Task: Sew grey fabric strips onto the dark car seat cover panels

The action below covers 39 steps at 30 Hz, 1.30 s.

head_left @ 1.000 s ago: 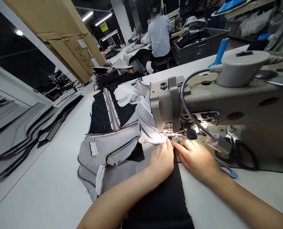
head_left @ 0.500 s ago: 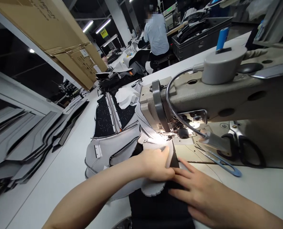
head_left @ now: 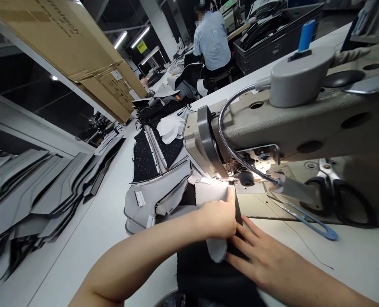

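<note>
My left hand (head_left: 219, 217) is on a light grey fabric piece (head_left: 208, 191), its index finger stretched along the edge close to the presser foot (head_left: 231, 181) and its other fingers curled in on the cloth. Under the grey piece lies black fabric (head_left: 205, 273), which hangs toward me. My right hand (head_left: 256, 251) rests flat on that black fabric, fingers apart, its fingertips close to my left hand. The lit needle area of the sewing machine (head_left: 291, 128) is just beyond both hands. Sewn grey panels (head_left: 157, 187) spread out to the left of the needle.
Black-handled scissors (head_left: 333, 187) and blue thread snips (head_left: 317, 224) lie by the machine's base at right. Stacked grey pieces (head_left: 55, 192) line the left. Cardboard boxes (head_left: 71, 42) stand at upper left. A person (head_left: 212, 40) sits beyond the table near a dark crate (head_left: 272, 38).
The grey fabric has turned and shifted to lie along the black fabric's edge. My left index finger has straightened toward the presser foot. The right hand stays on the black fabric.
</note>
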Each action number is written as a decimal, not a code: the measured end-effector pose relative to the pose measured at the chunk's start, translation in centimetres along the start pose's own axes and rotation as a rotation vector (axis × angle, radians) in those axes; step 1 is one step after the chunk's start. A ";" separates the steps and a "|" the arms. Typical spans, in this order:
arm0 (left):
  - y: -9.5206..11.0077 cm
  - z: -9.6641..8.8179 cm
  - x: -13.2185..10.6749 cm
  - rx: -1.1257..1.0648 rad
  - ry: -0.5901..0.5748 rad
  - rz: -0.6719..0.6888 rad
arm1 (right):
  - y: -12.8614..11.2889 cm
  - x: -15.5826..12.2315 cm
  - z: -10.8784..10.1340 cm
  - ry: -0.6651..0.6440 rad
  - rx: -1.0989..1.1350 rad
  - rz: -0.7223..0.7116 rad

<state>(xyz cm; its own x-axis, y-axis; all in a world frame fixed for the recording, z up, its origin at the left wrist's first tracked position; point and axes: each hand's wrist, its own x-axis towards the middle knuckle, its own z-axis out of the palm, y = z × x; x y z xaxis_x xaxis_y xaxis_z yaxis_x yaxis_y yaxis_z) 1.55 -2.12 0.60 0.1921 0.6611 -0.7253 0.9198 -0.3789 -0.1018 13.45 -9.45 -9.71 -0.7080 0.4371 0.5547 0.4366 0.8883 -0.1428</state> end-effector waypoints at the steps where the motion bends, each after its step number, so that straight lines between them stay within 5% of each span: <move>1: 0.1 0.0 -0.3 -0.005 -0.034 -0.006 | -0.3 0.1 -0.2 0.011 -0.006 -0.021; 8: -0.9 0.1 -0.8 -0.101 -0.005 0.068 | -1.4 0.4 0.3 0.028 0.024 -0.045; 12: -1.2 0.1 -0.3 -0.044 0.065 0.078 | -1.2 0.8 0.4 -0.045 0.037 -0.107; 16: -1.4 1.6 -0.7 0.065 0.122 0.096 | -1.5 0.7 0.4 0.036 0.028 -0.204; 21: -2.5 3.6 -0.8 0.085 0.265 0.165 | -2.0 0.0 1.0 0.122 -0.044 -0.072; 28: -3.3 3.7 1.4 -0.012 0.475 0.235 | -0.8 -0.1 1.7 0.178 -0.131 0.084; 39: -5.3 3.9 5.6 0.119 0.901 0.435 | 3.1 2.5 1.9 0.049 -0.235 0.110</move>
<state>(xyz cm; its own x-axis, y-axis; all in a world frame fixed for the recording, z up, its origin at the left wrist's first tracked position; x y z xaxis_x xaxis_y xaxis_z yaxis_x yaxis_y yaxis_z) -3.58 1.06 -5.64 0.7358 0.6742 0.0642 0.6771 -0.7339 -0.0538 11.99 -5.33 -10.36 -0.6239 0.5171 0.5860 0.6308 0.7758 -0.0130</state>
